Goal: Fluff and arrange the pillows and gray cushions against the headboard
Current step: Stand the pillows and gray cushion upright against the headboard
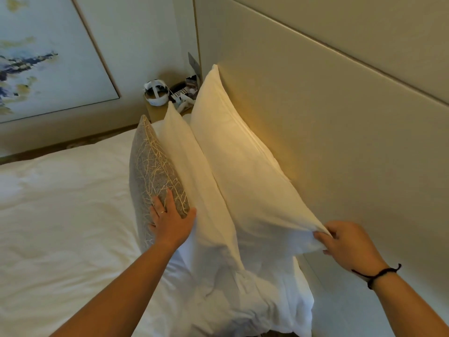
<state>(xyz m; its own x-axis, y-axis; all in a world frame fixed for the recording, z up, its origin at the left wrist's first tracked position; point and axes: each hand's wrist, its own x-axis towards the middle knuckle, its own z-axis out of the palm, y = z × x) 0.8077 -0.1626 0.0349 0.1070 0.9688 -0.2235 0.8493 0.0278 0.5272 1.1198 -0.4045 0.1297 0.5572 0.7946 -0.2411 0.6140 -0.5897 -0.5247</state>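
Three pieces are already standing on edge in a row along the right side of the bed [60, 215], so the arranging is looking well along from where I am standing. The back pillow [243, 161] is leaning against the padded headboard [328, 117], the second pillow [194, 171] is resting against its left face, and the gray cushion [150, 166] with its pale branch pattern is propped on the outside, farthest left. Only one gray cushion is showing here, so I am guessing another may be out of sight, and the white bedding in the near part of the row is lying bunched and creased, which suggests some smoothing and squaring is left. The left hand [170, 220] is lying flat and spread wide on the near end of the gray cushion, its fingers [159, 206] splayed across the patterned face and the thumb reaching over to the second pillow, pressing rather than gripping. The right hand [345, 244] is pinching the near corner of the back pillow, the fingers closed tight on a fold of its cover right beside the headboard. At the far end of the bed a small nightstand [155, 113] is carrying a white headset and some clutter.
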